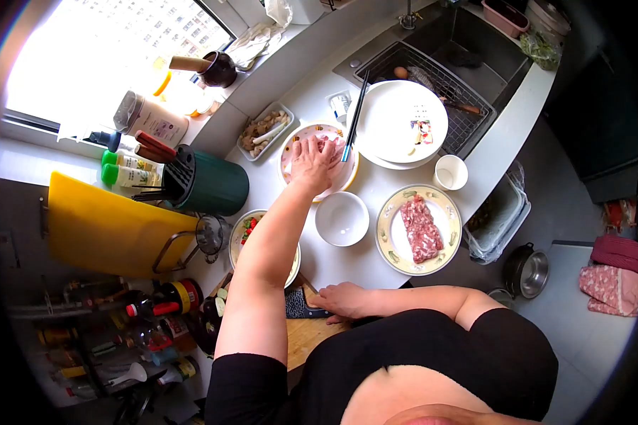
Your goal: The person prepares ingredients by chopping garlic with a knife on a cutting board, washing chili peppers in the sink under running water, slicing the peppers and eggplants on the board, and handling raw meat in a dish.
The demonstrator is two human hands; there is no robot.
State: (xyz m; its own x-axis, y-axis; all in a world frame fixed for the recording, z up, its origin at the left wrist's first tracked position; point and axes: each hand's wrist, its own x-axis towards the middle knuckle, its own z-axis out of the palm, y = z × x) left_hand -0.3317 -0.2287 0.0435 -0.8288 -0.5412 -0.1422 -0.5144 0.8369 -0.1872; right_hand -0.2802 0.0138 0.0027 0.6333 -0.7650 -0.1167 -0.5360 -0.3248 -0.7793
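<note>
My left hand (313, 164) reaches forward over a patterned plate (288, 151), its fingers apart and resting on raw meat (331, 139). A pair of dark chopsticks (359, 106) leans beside that plate, across the rim of a stack of white plates (383, 120). Low at the center, my right hand (344, 300) is closed over the end of a flat, dark speckled thing that looks like a knife blade (298, 304). The wooden cutting board (305, 340) lies under it. An empty white bowl (342, 219) sits between my hands.
Minced meat (421, 230) lies on a flowered plate (390, 251). Nearby stand a white cup (450, 173), a tray of pale pieces (266, 131) and a dish with chopped red and green pieces (248, 228). A green knife block (220, 184) and sink (468, 42) border the counter.
</note>
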